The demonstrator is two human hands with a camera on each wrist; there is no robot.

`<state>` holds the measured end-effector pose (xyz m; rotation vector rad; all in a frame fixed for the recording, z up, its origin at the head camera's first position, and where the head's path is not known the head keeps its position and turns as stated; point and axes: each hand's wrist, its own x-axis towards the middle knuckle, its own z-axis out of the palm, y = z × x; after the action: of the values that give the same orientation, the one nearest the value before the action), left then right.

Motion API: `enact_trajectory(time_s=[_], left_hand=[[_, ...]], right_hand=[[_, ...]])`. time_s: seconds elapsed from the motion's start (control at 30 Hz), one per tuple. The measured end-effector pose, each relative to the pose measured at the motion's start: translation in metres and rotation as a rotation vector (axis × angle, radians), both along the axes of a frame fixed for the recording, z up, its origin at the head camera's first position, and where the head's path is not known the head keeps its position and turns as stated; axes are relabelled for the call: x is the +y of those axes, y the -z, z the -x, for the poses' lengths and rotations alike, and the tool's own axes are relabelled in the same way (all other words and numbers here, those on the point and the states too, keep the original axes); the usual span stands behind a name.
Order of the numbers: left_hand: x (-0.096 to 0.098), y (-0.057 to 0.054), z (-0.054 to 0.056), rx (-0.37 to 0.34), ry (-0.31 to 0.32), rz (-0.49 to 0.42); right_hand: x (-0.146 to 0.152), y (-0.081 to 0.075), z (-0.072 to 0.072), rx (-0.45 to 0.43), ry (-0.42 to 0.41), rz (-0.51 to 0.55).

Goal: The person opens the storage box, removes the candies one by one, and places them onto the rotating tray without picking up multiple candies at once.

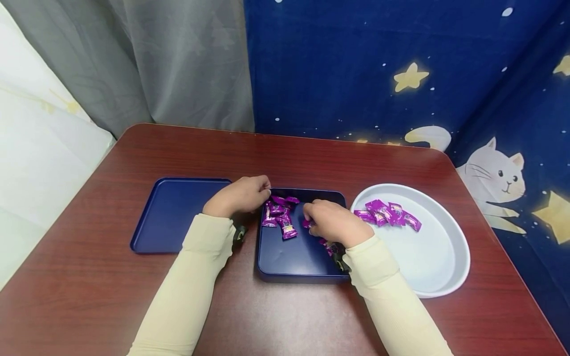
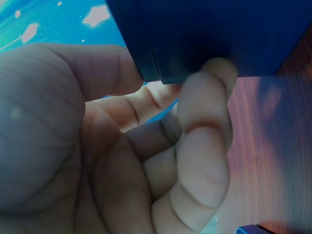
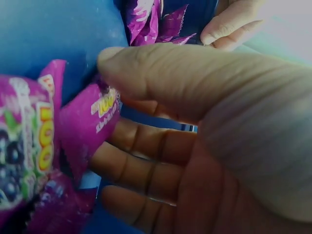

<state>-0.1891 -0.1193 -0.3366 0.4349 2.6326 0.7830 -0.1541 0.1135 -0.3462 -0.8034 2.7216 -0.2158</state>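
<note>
A dark blue rectangular box (image 1: 289, 262) lies on the table, with several purple-wrapped candies (image 1: 277, 210) along its left side. My left hand (image 1: 240, 197) grips the box's left wall near the far corner; the left wrist view shows its thumb and curled fingers (image 2: 202, 102) at the box edge. Inside the box, my right hand (image 1: 336, 222) pinches a purple candy (image 3: 90, 124) between thumb and fingers. More candies (image 3: 24, 141) lie close by that hand, partly hidden under the wrist in the head view.
To the right stands a round white tray (image 1: 427, 257) with several purple candies (image 1: 387, 213) in its far left part. A flat dark blue lid or shallow tray (image 1: 175, 212) rests left of the box. Curtains (image 1: 356, 64) hang behind the brown table (image 1: 89, 277).
</note>
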Motion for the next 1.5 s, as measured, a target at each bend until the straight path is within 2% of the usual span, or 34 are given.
enact_trajectory(time_s=[0.2,0.43,0.73,1.5], left_hand=[[0.000,0.000,0.000,0.000,-0.007,0.005],[0.000,0.000,0.000,0.001,0.000,0.002],[0.000,-0.001,-0.001,-0.006,-0.002,-0.004],[0.001,0.000,0.000,0.011,0.002,0.000]], right_hand=[[0.001,-0.001,0.000,-0.013,-0.012,0.010],[0.000,-0.002,0.001,-0.020,0.011,0.003],[0.001,-0.005,0.002,-0.008,0.021,0.042],[0.006,-0.019,-0.003,0.043,0.001,0.065]])
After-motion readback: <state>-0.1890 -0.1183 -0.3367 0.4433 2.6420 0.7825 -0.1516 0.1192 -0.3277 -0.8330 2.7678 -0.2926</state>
